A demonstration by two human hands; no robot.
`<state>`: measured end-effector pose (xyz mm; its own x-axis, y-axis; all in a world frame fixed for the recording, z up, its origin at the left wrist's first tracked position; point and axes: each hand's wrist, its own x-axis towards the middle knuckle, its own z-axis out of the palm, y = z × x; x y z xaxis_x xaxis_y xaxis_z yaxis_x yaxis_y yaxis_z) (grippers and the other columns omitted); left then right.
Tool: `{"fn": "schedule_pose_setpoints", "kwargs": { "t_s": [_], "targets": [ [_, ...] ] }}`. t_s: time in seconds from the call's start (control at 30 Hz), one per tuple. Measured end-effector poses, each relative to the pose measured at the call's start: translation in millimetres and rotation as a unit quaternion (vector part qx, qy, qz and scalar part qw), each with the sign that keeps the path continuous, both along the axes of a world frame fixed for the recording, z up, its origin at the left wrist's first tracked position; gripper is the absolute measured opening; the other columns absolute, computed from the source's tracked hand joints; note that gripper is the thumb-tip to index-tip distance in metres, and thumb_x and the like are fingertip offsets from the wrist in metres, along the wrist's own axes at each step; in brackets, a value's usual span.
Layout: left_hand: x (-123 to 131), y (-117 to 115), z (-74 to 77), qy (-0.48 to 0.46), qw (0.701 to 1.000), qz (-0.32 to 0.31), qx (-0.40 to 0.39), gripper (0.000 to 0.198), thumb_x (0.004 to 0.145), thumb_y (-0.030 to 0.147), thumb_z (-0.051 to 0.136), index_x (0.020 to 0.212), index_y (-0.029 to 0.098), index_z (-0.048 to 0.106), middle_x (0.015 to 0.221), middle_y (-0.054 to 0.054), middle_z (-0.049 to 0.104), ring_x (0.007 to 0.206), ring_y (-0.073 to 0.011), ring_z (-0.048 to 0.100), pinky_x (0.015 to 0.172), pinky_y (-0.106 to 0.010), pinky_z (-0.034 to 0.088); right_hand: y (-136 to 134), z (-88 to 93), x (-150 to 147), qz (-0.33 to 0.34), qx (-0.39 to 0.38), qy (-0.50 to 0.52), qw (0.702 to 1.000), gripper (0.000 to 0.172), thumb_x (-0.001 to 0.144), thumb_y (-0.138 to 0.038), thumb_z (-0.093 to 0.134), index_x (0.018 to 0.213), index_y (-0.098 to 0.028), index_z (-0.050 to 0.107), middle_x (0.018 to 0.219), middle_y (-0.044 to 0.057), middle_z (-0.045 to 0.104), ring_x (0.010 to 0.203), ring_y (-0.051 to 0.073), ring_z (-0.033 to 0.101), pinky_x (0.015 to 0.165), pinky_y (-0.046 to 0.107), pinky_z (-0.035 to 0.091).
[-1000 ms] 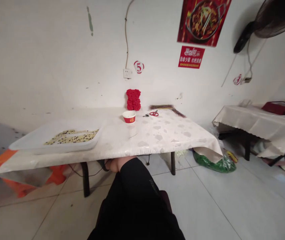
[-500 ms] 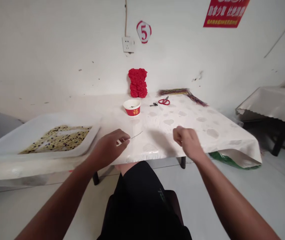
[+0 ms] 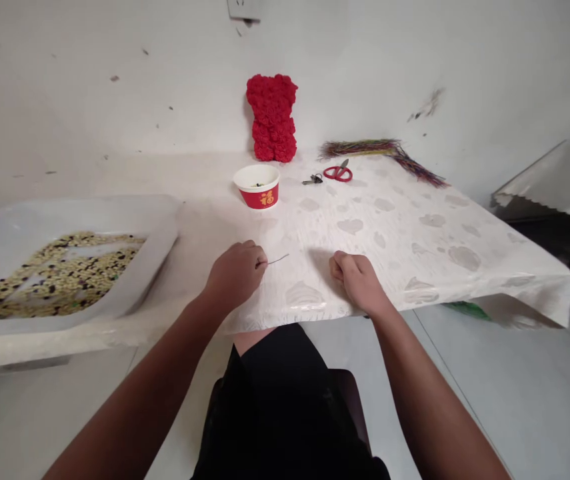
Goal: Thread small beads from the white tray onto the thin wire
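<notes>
Your left hand point(image 3: 235, 277) pinches a thin wire point(image 3: 277, 260) above the worktop point(image 3: 405, 260); right hand point(image 3: 357, 283) clenched, nothing showing in it. Far: red-and-white paper bowl point(image 3: 259, 197), dark bits inside. Left: white plastic tray point(image 3: 75, 208) holding mixed seeds point(image 3: 55, 280).

Thin metal wire point(image 3: 279, 259): dull grey, smooth. Table cover point(image 3: 429, 267): glossy, smooth plastic sheeting over a cloth-like backing. Paper bowl point(image 3: 259, 195): smooth, lightly coated, printed red outside. Plastic tray point(image 3: 157, 213): translucent, smooth, faint sheen. Scissors point(image 3: 337, 173): red plastic handles, metal blades. Keys point(image 3: 312, 179): small, metal, dull. Rose bear point(image 3: 271, 119): red, matt, rough with moulded foam petals. Wall point(image 3: 115, 87): matt white plaster, scuffed and rough in spots.
</notes>
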<state>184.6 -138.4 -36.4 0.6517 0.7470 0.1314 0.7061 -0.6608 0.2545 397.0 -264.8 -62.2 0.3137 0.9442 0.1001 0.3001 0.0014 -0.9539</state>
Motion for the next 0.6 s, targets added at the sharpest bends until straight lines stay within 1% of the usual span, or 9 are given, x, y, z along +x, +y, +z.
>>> {"fn": "schedule_pose_setpoints", "kwargs": {
  "t_s": [0.1,0.2,0.3,0.37,0.43,0.5,0.6],
  "targets": [
    [-0.6,1.4,-1.6,0.0,1.0,-0.015,0.005,0.02,0.09,0.018,0.045,0.071,0.021,0.051,0.086,-0.005,0.063,0.087,-0.0221,0.056,0.069,-0.035,0.041,1.9,-0.9,-2.0,0.005,-0.014,-0.025,1.0,0.04,0.097,-0.026,0.036,0.058,-0.023,0.029,0.057,-0.003,0.03,0.053,0.013,0.027,0.051,0.031,0.022],
    [-3.7,-2.6,-2.1,-0.021,1.0,-0.017,-0.004,0.017,0.091,0.02,0.044,0.076,0.022,0.051,0.088,-0.003,0.064,0.09,-0.0221,0.056,0.068,-0.034,0.04,3.5,1.4,-3.8,0.005,-0.025,-0.05,0.998,0.042,0.1,-0.03,0.034,0.059,-0.022,0.028,0.057,-0.002,0.03,0.053,0.013,0.028,0.052,0.031,0.023],
    [-6.7,-13.5,-0.9,-0.057,0.997,-0.043,-0.022,0.013,0.091,0.021,0.046,0.081,0.023,0.054,0.088,-0.002,0.066,0.09,-0.0215,0.057,0.071,-0.035,0.042,5.7,8.0,-7.2,0.013,-0.023,-0.083,0.996,0.045,0.103,-0.04,0.036,0.061,-0.022,0.036,0.06,-0.001,0.041,0.057,0.014,0.037,0.056,0.031,0.028],
    [-7.3,-22.8,0.9,-0.074,0.995,-0.055,-0.037,0.012,0.092,0.022,0.047,0.084,0.023,0.056,0.087,-0.001,0.067,0.086,-0.0205,0.059,0.072,-0.035,0.043,8.1,12.5,-11.4,0.029,-0.015,-0.104,0.994,0.045,0.103,-0.046,0.039,0.066,-0.022,0.045,0.064,-0.001,0.05,0.062,0.015,0.044,0.06,0.032,0.032],
    [-6.7,-31.8,2.5,-0.08,0.994,-0.06,-0.049,0.012,0.093,0.024,0.047,0.086,0.024,0.057,0.084,0.001,0.067,0.08,-0.0193,0.059,0.071,-0.034,0.042,11.0,14.7,-17.0,0.048,-0.005,-0.12,0.992,0.044,0.101,-0.05,0.043,0.068,-0.022,0.048,0.066,-0.001,0.053,0.064,0.016,0.048,0.062,0.032,0.032],
    [-5.3,-39.2,2.7,-0.085,0.993,-0.065,-0.052,0.013,0.094,0.026,0.046,0.087,0.024,0.056,0.08,0.002,0.065,0.075,-0.0183,0.059,0.07,-0.033,0.042,13.5,13.8,-23.4,0.064,0.006,-0.125,0.99,0.044,0.1,-0.05,0.047,0.066,-0.021,0.045,0.063,-0.002,0.05,0.062,0.015,0.046,0.06,0.031,0.031],
    [-3.4,-45.5,1.2,-0.095,0.992,-0.072,-0.05,0.014,0.096,0.028,0.045,0.087,0.023,0.055,0.076,0.003,0.064,0.071,-0.0172,0.059,0.069,-0.033,0.042,15.3,9.2,-31.5,0.074,0.024,-0.107,0.991,0.046,0.098,-0.046,0.051,0.063,-0.021,0.035,0.06,-0.004,0.038,0.059,0.013,0.038,0.056,0.03,0.029]
  ]
}}
